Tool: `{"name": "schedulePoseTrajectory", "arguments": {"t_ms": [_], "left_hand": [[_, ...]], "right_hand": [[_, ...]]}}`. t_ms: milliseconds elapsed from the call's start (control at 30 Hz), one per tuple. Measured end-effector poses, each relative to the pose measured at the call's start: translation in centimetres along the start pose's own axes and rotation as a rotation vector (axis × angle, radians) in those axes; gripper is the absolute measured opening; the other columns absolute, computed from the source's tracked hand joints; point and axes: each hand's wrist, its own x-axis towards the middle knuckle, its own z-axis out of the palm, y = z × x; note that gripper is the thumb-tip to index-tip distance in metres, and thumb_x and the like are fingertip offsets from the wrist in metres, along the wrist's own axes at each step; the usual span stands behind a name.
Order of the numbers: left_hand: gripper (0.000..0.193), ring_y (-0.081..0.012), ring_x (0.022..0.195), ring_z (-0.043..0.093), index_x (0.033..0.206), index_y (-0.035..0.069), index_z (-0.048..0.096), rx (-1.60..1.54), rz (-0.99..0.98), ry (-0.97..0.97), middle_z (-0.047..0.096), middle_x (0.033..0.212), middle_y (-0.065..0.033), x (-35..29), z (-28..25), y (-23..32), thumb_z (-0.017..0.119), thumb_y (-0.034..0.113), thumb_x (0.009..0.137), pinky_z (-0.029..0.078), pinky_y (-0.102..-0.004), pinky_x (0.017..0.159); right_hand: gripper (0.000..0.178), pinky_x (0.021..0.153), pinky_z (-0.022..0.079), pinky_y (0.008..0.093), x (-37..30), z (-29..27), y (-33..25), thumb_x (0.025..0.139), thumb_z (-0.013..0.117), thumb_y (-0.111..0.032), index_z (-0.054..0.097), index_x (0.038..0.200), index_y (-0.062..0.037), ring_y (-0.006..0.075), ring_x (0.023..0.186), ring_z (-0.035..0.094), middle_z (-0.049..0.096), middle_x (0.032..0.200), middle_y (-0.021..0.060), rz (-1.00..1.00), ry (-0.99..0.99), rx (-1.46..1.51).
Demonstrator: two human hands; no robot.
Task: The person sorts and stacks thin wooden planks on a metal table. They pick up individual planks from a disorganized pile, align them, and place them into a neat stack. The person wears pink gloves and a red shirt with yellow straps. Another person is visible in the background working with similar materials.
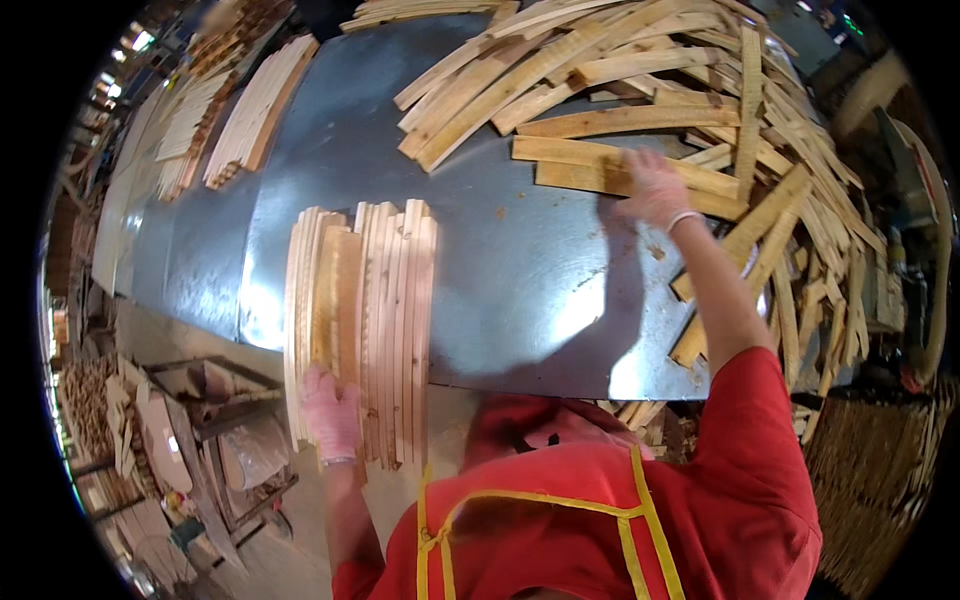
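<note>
My left hand point(333, 412), in a pale pink glove, grips the near end of a darker wooden slat point(346, 290). That slat lies along a row of pale wooden slats point(395, 330), which stand side by side on edge and overhang the table's near edge. My right hand point(655, 190), gloved too, reaches across the table with fingers and thumb on a yellowish wooden slat point(585, 177) at the front of a loose heap. Another slat point(560, 150) lies against it on the far side. The fingertips of my left hand are partly hidden.
The metal tabletop point(500, 270) spans the middle. A tangled heap of curved slats point(800, 190) covers the far right, some hanging over the edge. Neat slat stacks point(262, 105) lie at the far left. A wooden cart point(215, 430) stands on the floor at the lower left.
</note>
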Motion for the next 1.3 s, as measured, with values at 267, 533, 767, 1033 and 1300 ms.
{"name": "schedulePoseTrajectory", "arguments": {"t_ms": [267,533,767,1033,1300], "left_hand": [[0.094,-0.0429,0.146,0.05,0.164,0.006,0.04,0.017,-0.496,-0.196,0.047,0.165,-0.0222,0.2,-1.2,0.9,0.082,0.041,0.087,0.044,-0.048,0.118],[0.089,-0.0355,0.147,0.048,0.161,0.009,0.044,0.088,0.097,-0.129,0.048,0.162,-0.018,-3.8,1.9,9.3,0.082,0.04,0.087,0.037,-0.0563,0.12],[0.091,-0.0417,0.143,0.049,0.158,0.009,0.046,-0.033,0.331,-0.31,0.047,0.16,-0.0204,-7.2,-1.1,11.0,0.086,0.036,0.081,0.038,-0.0574,0.117],[0.095,-0.0387,0.149,0.04,0.157,0.007,0.047,-0.149,0.52,-0.435,0.049,0.158,-0.0173,-8.7,-1.7,15.3,0.086,0.044,0.079,0.034,-0.0533,0.122],[0.096,-0.0305,0.111,0.067,0.168,0.011,0.032,-0.743,0.027,-0.753,0.062,0.141,-0.0147,-6.2,3.6,17.2,0.079,0.022,0.085,0.055,-0.0439,0.099]], "right_hand": [[0.106,0.115,0.046,0.0458,1.3,0.2,2.7,0.074,0.09,-0.036,0.041,0.166,-0.0168,0.0391,0.135,0.057,0.056,0.148,0.0199,0.03,-0.3,-0.195],[0.101,0.114,0.05,0.0466,-3.1,1.2,-0.2,0.074,0.093,-0.031,0.046,0.163,-0.0183,0.0381,0.139,0.056,0.06,0.151,0.0142,0.028,-0.209,-0.114],[0.058,0.106,0.053,0.0446,-4.0,4.0,-5.3,0.085,0.08,-0.02,0.064,0.141,-0.0162,0.0329,0.126,0.067,0.071,0.136,0.012,-0.088,-0.275,-0.193],[0.043,0.104,0.052,0.0432,-17.2,4.5,-13.2,0.084,0.082,-0.03,0.072,0.124,-0.0204,0.0294,0.116,0.068,0.072,0.115,0.0061,-0.616,-0.12,0.017],[0.055,0.116,0.047,0.0464,-18.6,2.3,-18.3,0.086,0.076,-0.026,0.063,0.138,-0.012,0.0351,0.131,0.061,0.068,0.13,0.0155,-0.265,0.323,0.403]]}}
